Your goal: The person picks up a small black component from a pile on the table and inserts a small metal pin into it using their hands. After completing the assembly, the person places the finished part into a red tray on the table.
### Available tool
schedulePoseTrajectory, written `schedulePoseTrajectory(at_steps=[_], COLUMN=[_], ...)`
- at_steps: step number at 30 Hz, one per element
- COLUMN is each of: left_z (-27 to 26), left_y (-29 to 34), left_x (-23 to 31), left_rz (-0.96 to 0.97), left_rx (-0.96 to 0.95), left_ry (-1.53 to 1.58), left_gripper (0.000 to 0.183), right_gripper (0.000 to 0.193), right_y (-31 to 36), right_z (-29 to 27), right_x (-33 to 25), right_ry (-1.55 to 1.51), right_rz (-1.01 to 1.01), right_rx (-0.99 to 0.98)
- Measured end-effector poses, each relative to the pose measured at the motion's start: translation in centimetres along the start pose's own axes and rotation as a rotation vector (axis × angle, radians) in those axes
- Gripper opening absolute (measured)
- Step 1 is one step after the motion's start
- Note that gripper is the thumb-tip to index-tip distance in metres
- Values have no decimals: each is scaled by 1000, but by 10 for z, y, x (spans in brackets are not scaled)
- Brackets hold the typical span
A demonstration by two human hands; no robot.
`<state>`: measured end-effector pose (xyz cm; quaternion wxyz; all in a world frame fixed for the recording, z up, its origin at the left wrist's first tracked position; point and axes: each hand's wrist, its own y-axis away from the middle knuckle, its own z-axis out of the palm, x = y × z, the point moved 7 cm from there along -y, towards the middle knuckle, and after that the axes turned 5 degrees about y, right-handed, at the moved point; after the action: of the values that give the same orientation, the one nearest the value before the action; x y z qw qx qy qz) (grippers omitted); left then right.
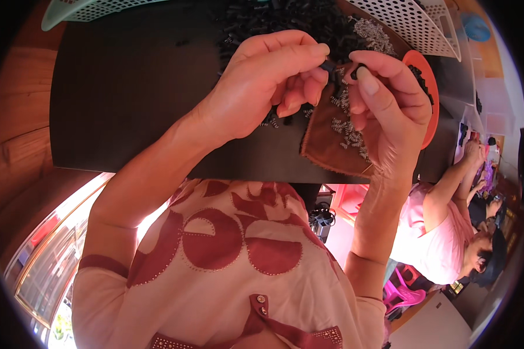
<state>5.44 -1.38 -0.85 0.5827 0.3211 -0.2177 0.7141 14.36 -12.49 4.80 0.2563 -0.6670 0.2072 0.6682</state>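
Black, partly covered pieces (329,66) are pinched in the left hand (268,78) and right hand (400,99), their shapes unclear.

So the left forearm (163,151) is slanting far and rightward from a bent elbow, left hand (262,75) pinching thumb-first, lower fingers loosely curling. The right forearm (384,212) is standing steeper, right hand (402,99) pinching between thumb and index finger. They're basically facing each other, just apart.
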Motion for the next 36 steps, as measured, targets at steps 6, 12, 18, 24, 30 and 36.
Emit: schedulePoseTrajectory(at_steps=[6, 12, 18, 24, 30, 36], left_z=[3, 3, 9, 10, 13, 17], left_y=[2, 2, 4, 7, 6, 7], left_x=[-3, -2, -3, -3, -1, 1], left_rz=[-38, -43, -32, -22, 30, 89], left_rx=[1, -39, -51, -68, -114, -131], left_ry=[-18, -70, -148, -164, -219, -321], left_gripper=[22, 23, 23, 23, 21, 23], right_gripper=[18, 18, 15, 15, 15, 13], right_y=[11, 23, 30, 32, 34, 38], right_z=[-1, 0, 13, 16, 14, 14], right_x=[1, -5, -22, -24, -22, -19], right_ry=[74, 318, 468, 480, 460, 415], right_rz=[39, -161, -385, -418, -375, -362], right_rx=[66, 92, 80, 73, 83, 131])
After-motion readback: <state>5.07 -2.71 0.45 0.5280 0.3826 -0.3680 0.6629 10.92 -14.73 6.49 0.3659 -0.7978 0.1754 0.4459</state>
